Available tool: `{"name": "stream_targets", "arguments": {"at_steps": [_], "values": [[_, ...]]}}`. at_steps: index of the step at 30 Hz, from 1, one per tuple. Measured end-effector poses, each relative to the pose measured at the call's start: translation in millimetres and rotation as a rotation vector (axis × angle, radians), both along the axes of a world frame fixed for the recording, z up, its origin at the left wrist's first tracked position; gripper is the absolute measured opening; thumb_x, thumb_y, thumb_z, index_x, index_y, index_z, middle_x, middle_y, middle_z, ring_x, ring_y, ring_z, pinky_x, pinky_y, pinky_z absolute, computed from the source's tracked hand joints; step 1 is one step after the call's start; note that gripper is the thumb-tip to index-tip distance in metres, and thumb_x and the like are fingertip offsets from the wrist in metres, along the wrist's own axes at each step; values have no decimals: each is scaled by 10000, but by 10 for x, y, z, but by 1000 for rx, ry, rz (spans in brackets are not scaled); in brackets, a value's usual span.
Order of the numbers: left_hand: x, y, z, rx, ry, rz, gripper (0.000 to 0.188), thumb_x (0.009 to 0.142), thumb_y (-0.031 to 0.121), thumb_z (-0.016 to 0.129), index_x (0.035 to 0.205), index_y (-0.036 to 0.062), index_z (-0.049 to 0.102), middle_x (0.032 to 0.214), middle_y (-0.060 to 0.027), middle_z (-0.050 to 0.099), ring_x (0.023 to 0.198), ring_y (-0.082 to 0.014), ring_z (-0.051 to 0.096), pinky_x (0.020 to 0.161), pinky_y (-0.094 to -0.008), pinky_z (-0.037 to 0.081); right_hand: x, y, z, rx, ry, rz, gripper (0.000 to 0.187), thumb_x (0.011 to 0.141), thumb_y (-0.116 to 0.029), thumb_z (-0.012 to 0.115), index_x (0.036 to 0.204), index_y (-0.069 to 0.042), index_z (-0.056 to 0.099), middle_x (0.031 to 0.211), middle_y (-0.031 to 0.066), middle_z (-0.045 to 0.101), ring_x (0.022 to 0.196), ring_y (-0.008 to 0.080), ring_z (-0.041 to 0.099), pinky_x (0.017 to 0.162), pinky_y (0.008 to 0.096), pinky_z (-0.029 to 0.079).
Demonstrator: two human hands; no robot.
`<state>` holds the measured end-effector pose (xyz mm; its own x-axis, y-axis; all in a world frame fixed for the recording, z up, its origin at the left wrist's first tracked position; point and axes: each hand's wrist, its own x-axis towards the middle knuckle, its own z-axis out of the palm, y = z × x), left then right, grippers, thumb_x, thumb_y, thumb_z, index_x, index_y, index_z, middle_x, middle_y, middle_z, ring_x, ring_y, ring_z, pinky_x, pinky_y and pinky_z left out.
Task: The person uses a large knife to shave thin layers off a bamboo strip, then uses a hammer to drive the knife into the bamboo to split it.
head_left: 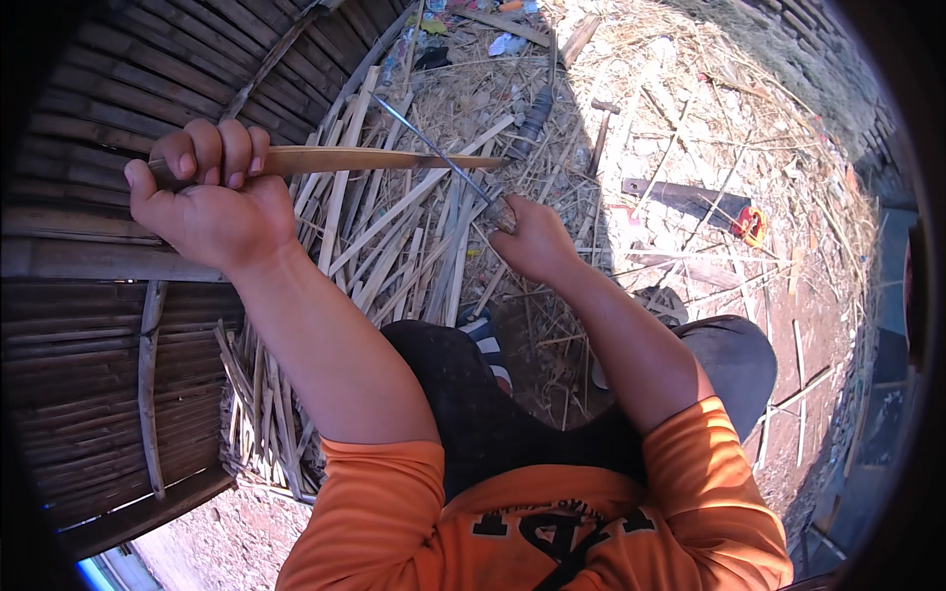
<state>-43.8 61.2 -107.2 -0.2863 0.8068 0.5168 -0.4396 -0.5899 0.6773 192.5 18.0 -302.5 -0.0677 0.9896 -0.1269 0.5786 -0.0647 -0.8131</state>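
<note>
My left hand point(222, 202) is raised at the left beside the bamboo wall, its fingers curled round one end of a bamboo strip point(345, 160). The strip lies nearly level and tapers toward its right end. A knife is in my right hand point(540, 241), which is closed round the handle point(504, 213). Its long, narrow blade point(412, 130) slants up and left and crosses the strip near the tapered end. Whether the edge bites into the bamboo cannot be made out.
Split bamboo strips point(394, 246) lie heaped beneath my hands, along the slatted bamboo wall point(108, 128). A handsaw point(680, 192) with an orange handle lies right, a hammer point(599, 138) farther left. Shavings and litter cover the ground. My sandalled foot point(488, 347) is below.
</note>
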Motion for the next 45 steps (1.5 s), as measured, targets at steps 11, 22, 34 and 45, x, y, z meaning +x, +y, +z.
{"name": "stream_targets", "arguments": {"at_steps": [11, 22, 34, 45], "values": [[-131, 31, -70, 20, 42, -141, 437, 1042, 437, 286, 712, 165, 378, 593, 10, 281, 520, -131, 246, 537, -305, 251, 190, -50, -591, -87, -21, 19, 410, 777, -187, 682, 1120, 26, 611, 934, 290, 687, 952, 470, 670, 869, 515, 523], [-20, 16, -30, 75, 59, -193, 439, 1029, 448, 317, 694, 173, 385, 586, 21, 286, 516, -127, 254, 541, -311, 256, -48, 64, 278, 163, 171, 92, 345, 773, -175, 690, 1062, 5, 636, 846, 211, 687, 794, 363, 698, 766, 436, 536], [-56, 14, -25, 111, 91, -342, 450, 1022, 468, 359, 676, 184, 410, 584, 22, 320, 508, -122, 269, 550, -319, 258, 114, 103, -222, -5, -32, -3, 414, 772, -206, 686, 1104, 34, 621, 918, 297, 682, 937, 475, 664, 859, 520, 528], [-168, 67, -83, 67, 91, -380, 483, 1013, 524, 407, 672, 183, 387, 592, 33, 309, 509, -112, 247, 546, -316, 251, 203, -98, -1035, 0, -65, -122, 422, 780, -188, 697, 1138, 26, 630, 911, 270, 702, 907, 439, 690, 830, 500, 547]]}}
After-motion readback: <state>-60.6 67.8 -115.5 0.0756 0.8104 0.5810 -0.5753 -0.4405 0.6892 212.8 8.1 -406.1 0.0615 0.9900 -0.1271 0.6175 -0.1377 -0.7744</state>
